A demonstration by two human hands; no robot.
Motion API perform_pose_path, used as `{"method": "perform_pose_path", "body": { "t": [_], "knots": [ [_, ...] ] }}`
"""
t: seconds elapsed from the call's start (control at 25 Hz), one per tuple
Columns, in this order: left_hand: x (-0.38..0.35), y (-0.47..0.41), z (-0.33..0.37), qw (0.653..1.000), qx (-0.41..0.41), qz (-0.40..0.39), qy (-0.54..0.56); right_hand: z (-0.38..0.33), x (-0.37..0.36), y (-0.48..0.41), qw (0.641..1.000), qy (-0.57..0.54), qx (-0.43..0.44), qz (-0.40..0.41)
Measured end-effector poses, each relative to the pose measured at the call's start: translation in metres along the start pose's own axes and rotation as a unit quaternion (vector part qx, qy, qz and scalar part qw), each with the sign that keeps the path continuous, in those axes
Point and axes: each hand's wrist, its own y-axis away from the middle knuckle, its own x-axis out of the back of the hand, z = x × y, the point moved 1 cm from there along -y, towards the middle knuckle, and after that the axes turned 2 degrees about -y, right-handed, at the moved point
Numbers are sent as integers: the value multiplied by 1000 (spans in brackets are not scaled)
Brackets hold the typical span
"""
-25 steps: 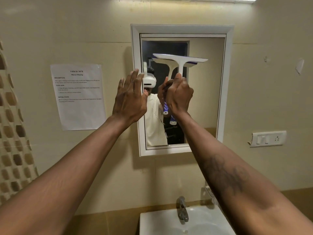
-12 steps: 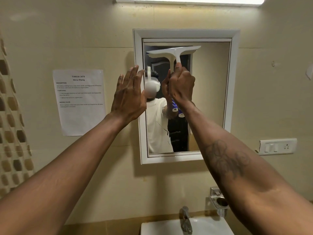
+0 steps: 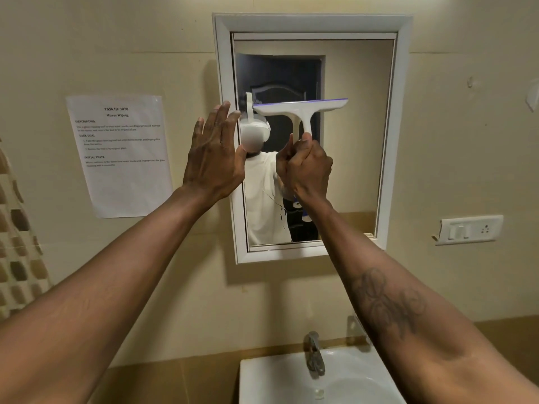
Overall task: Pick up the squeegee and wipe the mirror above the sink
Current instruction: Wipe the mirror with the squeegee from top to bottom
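Observation:
A white squeegee (image 3: 302, 110) with a purple-edged blade lies flat against the glass of the white-framed mirror (image 3: 358, 135), blade level, around the upper middle of the glass. My right hand (image 3: 306, 169) is closed around its handle from below. My left hand (image 3: 214, 158) is flat with fingers spread, resting on the mirror's left frame edge. The glass reflects a person in a white shirt and a dark door.
A white sink (image 3: 294, 380) with a metal tap (image 3: 314, 355) sits below the mirror. A printed paper sheet (image 3: 121, 156) is taped to the wall at left. A switch plate (image 3: 469, 228) is on the wall at right. Brown mosaic tiles (image 3: 17, 237) line the far left.
The squeegee went up to the top of the glass, then came down and a little right to mid-height. The left hand stayed on the frame.

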Motion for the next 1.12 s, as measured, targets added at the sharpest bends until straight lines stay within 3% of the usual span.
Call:
{"method": "perform_pose_path", "body": {
  "t": [0.48, 0.8, 1.12],
  "knots": [
    [-9, 32, 9, 1000, 2, -29, -10, 56, 29, 89, 996, 36, -77, -32],
    [-5, 31, 6, 1000, -2, -21, -16, 3, 17, 37, 998, 38, -42, -7],
    [-20, 55, -9, 998, 12, -44, -30, 23, 4, 66, 998, 48, -33, -10]
  ]
}}
